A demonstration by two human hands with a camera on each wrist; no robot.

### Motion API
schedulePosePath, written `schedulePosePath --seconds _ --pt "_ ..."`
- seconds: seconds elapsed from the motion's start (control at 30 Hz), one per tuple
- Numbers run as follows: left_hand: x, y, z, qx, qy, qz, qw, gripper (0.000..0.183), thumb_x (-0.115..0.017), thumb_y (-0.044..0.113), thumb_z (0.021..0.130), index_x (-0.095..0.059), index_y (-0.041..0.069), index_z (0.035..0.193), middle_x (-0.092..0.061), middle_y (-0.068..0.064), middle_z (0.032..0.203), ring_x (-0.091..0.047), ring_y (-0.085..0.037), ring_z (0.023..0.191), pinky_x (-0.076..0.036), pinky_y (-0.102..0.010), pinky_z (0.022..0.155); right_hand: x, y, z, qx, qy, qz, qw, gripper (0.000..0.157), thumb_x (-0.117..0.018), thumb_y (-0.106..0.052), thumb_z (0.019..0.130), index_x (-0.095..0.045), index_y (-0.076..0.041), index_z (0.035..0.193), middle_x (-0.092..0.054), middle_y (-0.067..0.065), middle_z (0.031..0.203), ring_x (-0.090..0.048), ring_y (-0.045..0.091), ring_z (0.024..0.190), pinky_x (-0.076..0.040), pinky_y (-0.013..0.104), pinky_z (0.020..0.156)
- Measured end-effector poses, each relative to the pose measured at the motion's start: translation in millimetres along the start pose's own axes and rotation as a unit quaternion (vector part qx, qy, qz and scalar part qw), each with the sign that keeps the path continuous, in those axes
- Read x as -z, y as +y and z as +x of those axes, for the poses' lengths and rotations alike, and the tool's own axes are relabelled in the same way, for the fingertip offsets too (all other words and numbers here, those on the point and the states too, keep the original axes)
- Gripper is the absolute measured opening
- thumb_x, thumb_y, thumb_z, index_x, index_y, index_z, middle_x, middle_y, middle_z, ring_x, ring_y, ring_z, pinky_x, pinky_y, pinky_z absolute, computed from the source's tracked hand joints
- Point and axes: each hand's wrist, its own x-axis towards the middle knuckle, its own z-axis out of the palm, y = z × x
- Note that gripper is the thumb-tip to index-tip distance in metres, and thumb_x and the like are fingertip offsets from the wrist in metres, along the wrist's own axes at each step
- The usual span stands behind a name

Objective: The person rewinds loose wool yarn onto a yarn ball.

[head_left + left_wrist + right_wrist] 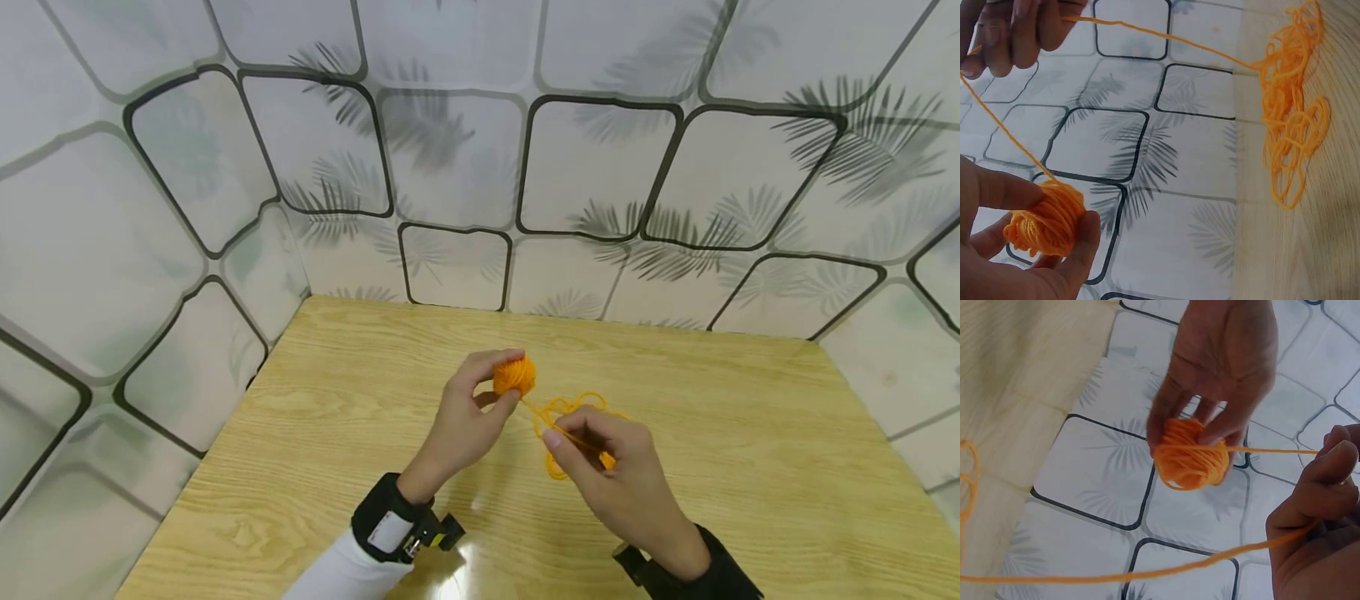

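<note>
Room over the tabletop at either side, but a taut strand between yarn ball and right fingers

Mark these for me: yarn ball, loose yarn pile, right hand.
Yarn ball [1055,217]: left wrist view, on the middle of its wound strands.
Loose yarn pile [1283,76]: left wrist view, on its dense tangled part.
Right hand [636,483]: head view, mid-hand, between knuckles and wrist.

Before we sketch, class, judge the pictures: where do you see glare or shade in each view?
Head view: white glare on the tabletop near the bottom edge; left wrist view: the right hand looks shaded; right wrist view: a dim patch on the tabletop, upper left.
</note>
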Motion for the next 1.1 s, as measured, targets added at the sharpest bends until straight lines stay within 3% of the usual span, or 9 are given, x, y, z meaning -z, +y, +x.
schedulePosePath --seconds 0.1,0.23,0.4,0.53,0.73,0.93,1.1 --pt "-0.4 3.0 -2.9 0.007 -0.024 0.047 0.9986 0.038 -0.056 -0.004 0.084 -0.056 0.007 0.121 -0.051 -0.013 0.117 -0.053 -0.028 0.101 -0.051 -0.034 0.074 6.4 -3.4 5.3 0.005 -0.002 -0.011 1.000 0.018 -0.059 0.000 0.085 -0.060 -0.017 0.090 -0.052 -0.007 0.068 -0.035 0.002 0.049 -0.033 0.020 0.041" --pt "-1.0 2.0 -4.6 0.009 -0.050 0.071 0.9962 0.039 -0.055 -0.005 0.083 -0.056 0.006 0.121 -0.053 -0.012 0.113 -0.053 -0.025 0.098 -0.051 -0.032 0.072 14.5 -8.1 12.6 -0.008 -0.002 -0.024 1.000 0.015 -0.059 -0.003 0.086 -0.060 -0.018 0.091 -0.052 -0.006 0.069 -0.036 0.004 0.048 -0.034 0.021 0.042" --pt "-1.1 -1.5 -6.4 0.030 -0.081 0.081 0.9930 0.039 -0.056 -0.004 0.083 -0.054 0.005 0.120 -0.054 -0.010 0.114 -0.053 -0.025 0.096 -0.051 -0.032 0.074 23.3 -11.7 20.8 -0.012 0.012 -0.016 1.000 0.015 -0.057 -0.001 0.087 -0.059 -0.015 0.093 -0.052 -0.004 0.070 -0.040 0.006 0.051 -0.037 0.024 0.044" --pt "-2.1 -15.4 -9.3 0.045 -0.108 0.065 0.9910 0.039 -0.058 0.000 0.083 -0.055 0.010 0.121 -0.055 -0.004 0.119 -0.053 -0.024 0.100 -0.050 -0.030 0.077 28.7 -10.5 29.0 -0.001 0.037 0.003 0.999 0.016 -0.055 0.002 0.087 -0.060 -0.011 0.094 -0.053 -0.002 0.072 -0.043 0.008 0.053 -0.039 0.026 0.046" --pt "-0.7 -31.1 -11.3 0.052 -0.171 -0.020 0.9837 0.038 -0.057 0.002 0.085 -0.055 0.017 0.120 -0.054 0.002 0.120 -0.055 -0.017 0.101 -0.050 -0.031 0.078 34.3 -3.7 42.4 -0.026 0.062 0.035 0.997 0.008 -0.055 -0.002 0.089 -0.060 -0.007 0.091 -0.053 0.005 0.069 -0.043 0.014 0.052 -0.036 0.030 0.043" --pt "4.8 -30.5 -12.8 0.055 -0.251 -0.154 0.9540 0.037 -0.056 0.002 0.088 -0.051 0.008 0.124 -0.050 -0.009 0.125 -0.053 -0.025 0.107 -0.049 -0.042 0.081 36.8 13.0 52.8 -0.066 0.064 0.038 0.995 0.007 -0.054 -0.013 0.092 -0.058 -0.008 0.091 -0.050 0.009 0.069 -0.042 0.019 0.053 -0.034 0.033 0.043" --pt "9.2 -24.7 -14.1 0.058 -0.268 -0.217 0.9368 0.041 -0.058 0.006 0.088 -0.048 0.004 0.127 -0.048 -0.014 0.127 -0.051 -0.029 0.109 -0.047 -0.045 0.084 33.8 31.5 56.9 -0.085 0.068 0.088 0.990 0.014 -0.053 -0.016 0.093 -0.057 -0.003 0.090 -0.049 0.014 0.068 -0.039 0.020 0.051 -0.032 0.033 0.042"
